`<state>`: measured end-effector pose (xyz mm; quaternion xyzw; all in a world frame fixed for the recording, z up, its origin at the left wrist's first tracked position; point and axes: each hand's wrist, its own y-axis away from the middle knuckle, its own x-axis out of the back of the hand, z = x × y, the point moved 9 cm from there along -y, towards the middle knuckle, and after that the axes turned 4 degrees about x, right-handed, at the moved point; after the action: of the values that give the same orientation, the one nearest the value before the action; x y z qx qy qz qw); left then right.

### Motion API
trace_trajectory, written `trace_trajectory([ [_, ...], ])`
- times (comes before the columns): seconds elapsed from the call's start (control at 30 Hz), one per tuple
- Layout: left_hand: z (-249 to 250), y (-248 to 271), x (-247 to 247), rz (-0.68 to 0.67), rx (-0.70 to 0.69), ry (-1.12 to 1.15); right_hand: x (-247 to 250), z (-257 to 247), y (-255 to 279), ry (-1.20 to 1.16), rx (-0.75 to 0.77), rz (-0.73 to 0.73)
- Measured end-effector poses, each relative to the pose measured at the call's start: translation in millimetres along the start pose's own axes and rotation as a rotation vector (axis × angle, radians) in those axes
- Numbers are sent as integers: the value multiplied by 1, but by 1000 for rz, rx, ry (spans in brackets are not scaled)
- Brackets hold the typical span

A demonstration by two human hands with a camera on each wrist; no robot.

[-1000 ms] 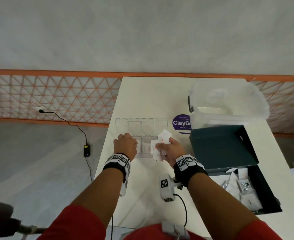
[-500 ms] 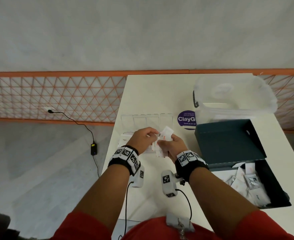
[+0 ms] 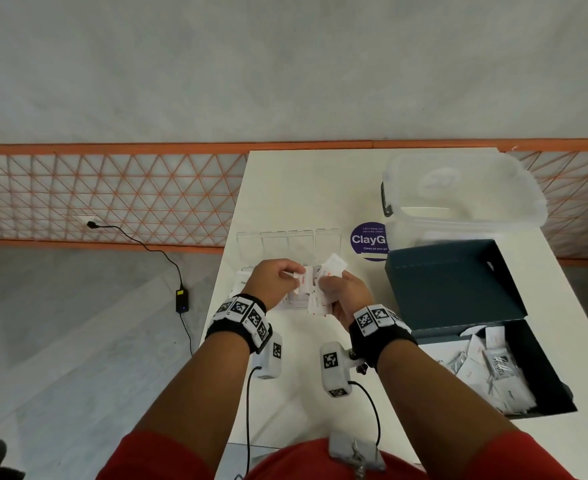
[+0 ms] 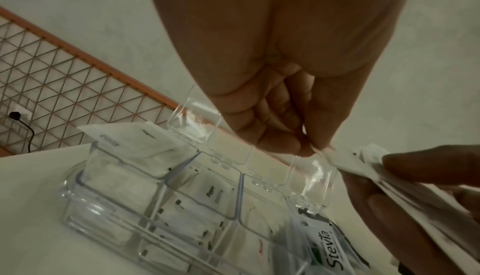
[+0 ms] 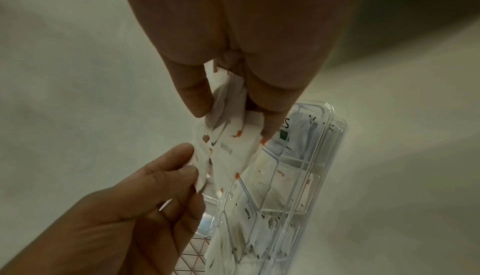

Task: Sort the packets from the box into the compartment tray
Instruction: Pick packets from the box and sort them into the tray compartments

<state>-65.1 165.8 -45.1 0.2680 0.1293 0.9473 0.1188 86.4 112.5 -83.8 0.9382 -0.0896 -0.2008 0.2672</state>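
A clear compartment tray (image 3: pixel 275 242) with raised lids stands on the white table, holding white packets; in the left wrist view its cells (image 4: pixel 161 197) show pepper and Stevia packets. My right hand (image 3: pixel 341 289) grips a bunch of white packets with red marks (image 3: pixel 332 268) just above the tray. My left hand (image 3: pixel 275 277) pinches one packet (image 3: pixel 303 280) at the edge of that bunch. The right wrist view shows the left thumb and finger (image 5: pixel 182 164) on a packet (image 5: pixel 228 152) fanned from the bunch. The dark box (image 3: pixel 541 379) at right holds more packets (image 3: pixel 493 372).
The box's open lid (image 3: pixel 455 282) stands right of my hands. A clear plastic tub (image 3: pixel 458 199) sits behind it, beside a purple round sticker (image 3: pixel 368 240). The table's left edge (image 3: pixel 226 271) drops to the floor, where a cable and adapter (image 3: pixel 181 299) lie.
My left hand left the tray's front left and came across to the bunch in my right hand, where it now pinches a packet. The right hand stayed above the tray.
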Motion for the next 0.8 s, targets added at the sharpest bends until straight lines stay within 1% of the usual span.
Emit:
trace_trajectory([
  [0.17,-5,-2,4,1,41,22,0,1,-4,-2,2,-7],
  [0.4,-3,-9,7,19,33,78,-1,2,-11,0,4,-18],
  [0.53,-8,-14,12,122,61,82,3,5,-19,-11,0,-10],
  [0.67,-14,-19,8,169,81,2,11,9,-25,-28,-10,14],
  [0.8,-15,-21,8,246,99,-73,16,14,-29,-31,-23,21],
])
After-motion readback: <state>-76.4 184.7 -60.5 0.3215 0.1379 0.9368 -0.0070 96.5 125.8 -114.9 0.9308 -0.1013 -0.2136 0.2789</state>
